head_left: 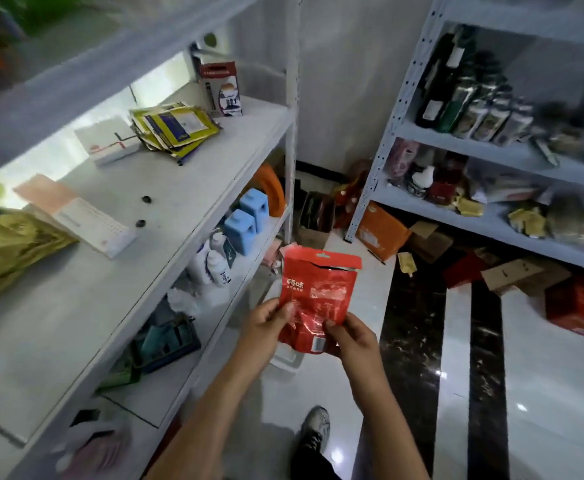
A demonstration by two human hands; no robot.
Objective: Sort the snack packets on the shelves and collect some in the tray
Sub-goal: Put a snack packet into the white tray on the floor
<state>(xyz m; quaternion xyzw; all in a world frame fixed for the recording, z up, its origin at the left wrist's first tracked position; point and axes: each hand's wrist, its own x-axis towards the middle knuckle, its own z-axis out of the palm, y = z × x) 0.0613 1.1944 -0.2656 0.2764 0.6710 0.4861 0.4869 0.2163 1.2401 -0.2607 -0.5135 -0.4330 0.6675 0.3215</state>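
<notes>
red packet in both hands, no tray in sight

your forearms reach out from the bottom of the view, and at their ends your two hands hold one red snack packet (318, 296) upright over the floor, just off the front edge of the left shelving unit (165, 202). your left hand (266, 323) pinches the packet's lower left edge, thumb on the front and fingers curled behind. your right hand (349, 336) grips the lower right corner the same way, thumb across the foil. the packet's top strip looks torn partly open, with a dark slit under the hang hole.

judging by the pose, you are checking the packet before deciding where it goes, so this is the sorting step with one item in hand.

on the middle left shelf lies a loose pile of yellow and blue packets (174, 128), well apart from your hands. the right shelving unit (491, 154) carries bottles and mixed bags, blurred. i cannot pick out a tray with any certainty.

the next move calls for choosing a spot, keeping the torn top upward so nothing spills, and freeing one hand to place it.
</notes>
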